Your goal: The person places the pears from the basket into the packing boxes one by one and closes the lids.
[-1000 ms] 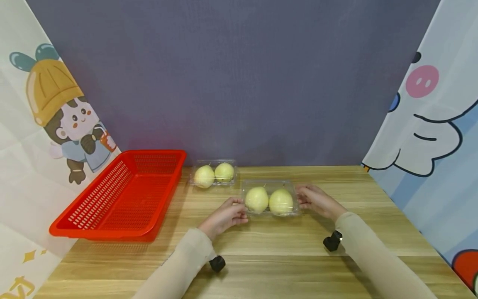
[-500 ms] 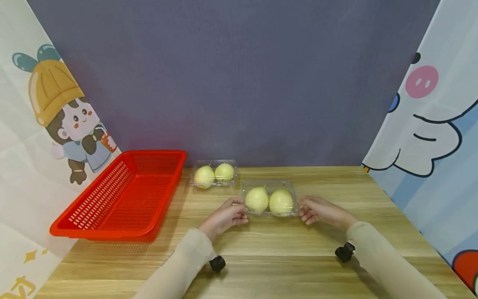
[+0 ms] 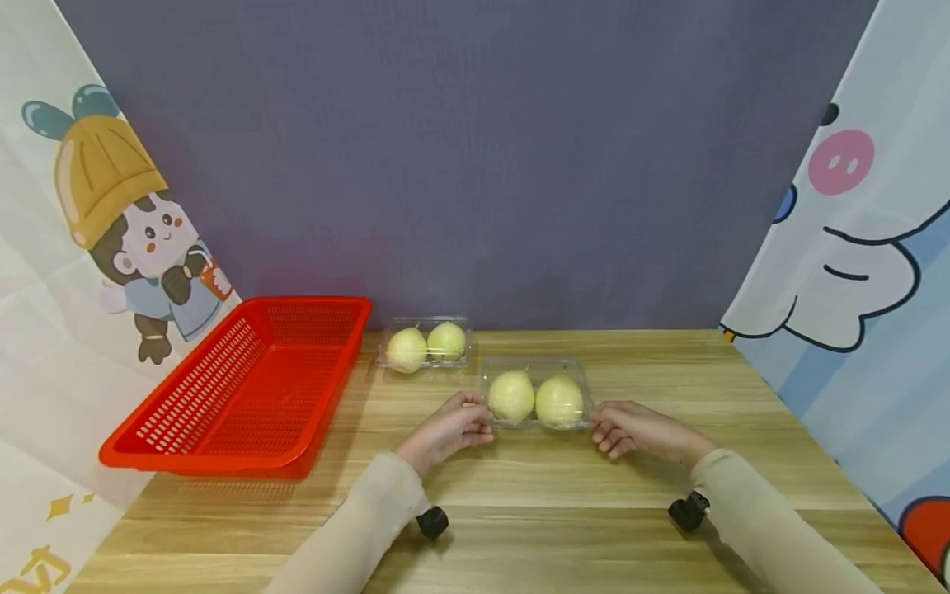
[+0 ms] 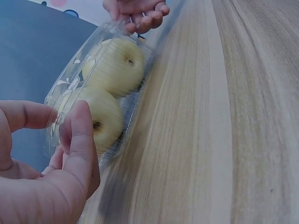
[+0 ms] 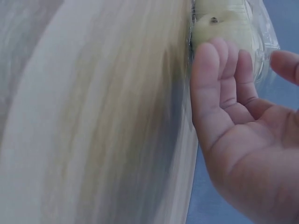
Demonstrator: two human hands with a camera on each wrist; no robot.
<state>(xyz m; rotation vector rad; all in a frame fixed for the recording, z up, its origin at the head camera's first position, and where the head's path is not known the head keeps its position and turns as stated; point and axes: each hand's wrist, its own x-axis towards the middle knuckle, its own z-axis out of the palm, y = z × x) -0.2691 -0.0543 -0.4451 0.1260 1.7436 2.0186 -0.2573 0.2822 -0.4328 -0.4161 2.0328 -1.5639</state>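
Observation:
Two pale yellow pears (image 3: 511, 397) sit side by side inside a clear plastic clamshell box (image 3: 538, 365) on the table. My left hand (image 3: 449, 431) pinches the left end of this box near its front corner, thumb and fingers on either side of the edge in the left wrist view. At the opposite end, my right hand (image 3: 644, 431) holds the front right corner with thumb and fingertips, its remaining fingers loosely bent. Whether the lid is fully fastened cannot be made out. Behind and to the left stands another clear box (image 3: 433, 322) with two similar pears (image 3: 406, 351).
A red perforated plastic basket (image 3: 256, 404) stands on the left side of the wooden table (image 3: 549, 544). A dark grey panel (image 3: 475, 165) rises behind the table's far edge. Printed cloths hang along both sides.
My right hand has slid from the right side of the nearer box towards me, parted briefly from it, and come back to its front right corner. My left hand and both boxes have stayed put.

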